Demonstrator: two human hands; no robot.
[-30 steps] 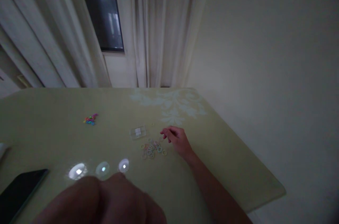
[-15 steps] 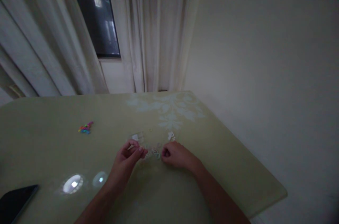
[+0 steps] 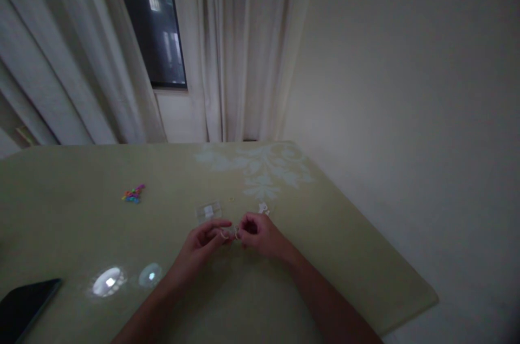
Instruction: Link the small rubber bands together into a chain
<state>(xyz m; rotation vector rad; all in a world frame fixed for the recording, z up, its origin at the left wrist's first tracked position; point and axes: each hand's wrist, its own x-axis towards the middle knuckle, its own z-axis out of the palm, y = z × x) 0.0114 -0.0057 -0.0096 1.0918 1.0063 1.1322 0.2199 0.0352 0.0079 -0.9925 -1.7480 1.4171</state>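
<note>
Close together over the table (image 3: 260, 290), my two hands nearly meet at the fingertips. My left hand (image 3: 205, 238) is closed on a small pale ring (image 3: 224, 234) at its thumb and fingers. My right hand (image 3: 260, 233) pinches another small pale ring (image 3: 236, 233) just beside the left fingertips. Whether the two rings are linked cannot be made out. Behind my left hand lies a clear plastic case (image 3: 208, 211) with a white label. Small white pieces (image 3: 264, 207) lie just beyond my right hand.
A little heap of bright coloured pieces (image 3: 134, 194) lies to the left. One tiny yellowish ring (image 3: 232, 199) is behind the hands. A dark flat device (image 3: 28, 309) sits at the near left edge. Curtains and a wall stand behind and to the right.
My right hand has moved left and my left hand slightly right, so their fingertips are now close together. A pale ring now shows at my right fingertips.
</note>
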